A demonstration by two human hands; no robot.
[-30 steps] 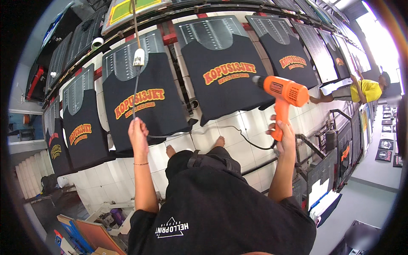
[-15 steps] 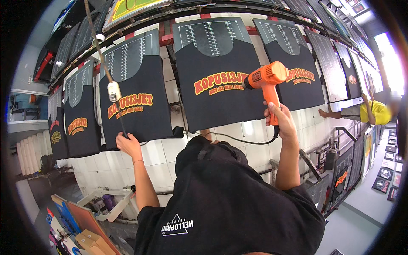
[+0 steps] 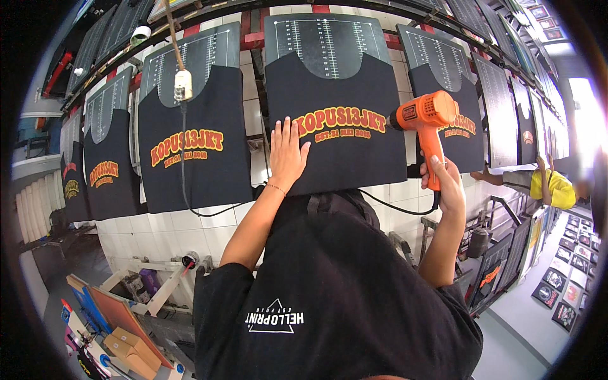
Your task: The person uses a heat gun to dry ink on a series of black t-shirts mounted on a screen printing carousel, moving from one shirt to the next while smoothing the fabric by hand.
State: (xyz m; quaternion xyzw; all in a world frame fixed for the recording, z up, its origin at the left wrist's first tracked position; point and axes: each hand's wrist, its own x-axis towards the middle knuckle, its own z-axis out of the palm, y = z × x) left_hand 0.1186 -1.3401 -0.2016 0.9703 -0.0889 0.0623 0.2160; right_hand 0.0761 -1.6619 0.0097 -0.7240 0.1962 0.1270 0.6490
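Note:
An orange heat gun (image 3: 428,130) is gripped by its handle in my right hand (image 3: 445,183), its dark nozzle pointing left at the right end of a shirt print. That black shirt (image 3: 335,158) lies stretched over a grey printing board (image 3: 326,47) with white ruled markings, and carries red-and-yellow lettering (image 3: 342,123). My left hand (image 3: 288,154) rests flat, fingers extended, on the left edge of the same shirt. A dark power cord (image 3: 392,206) leads from the gun's handle behind my body. To the left, a white plug connector (image 3: 183,85) hangs on its cable over another shirt.
More printed black shirts on boards (image 3: 193,136) line both sides of the row. Another person in a yellow top (image 3: 550,189) is at the far right. Cardboard boxes (image 3: 132,351) and boards stand at lower left; a metal rack (image 3: 500,244) is at right.
My left hand has let go of the hanging cable and moved right onto the middle shirt. The heat gun has shifted slightly right. The connector now hangs higher in the picture.

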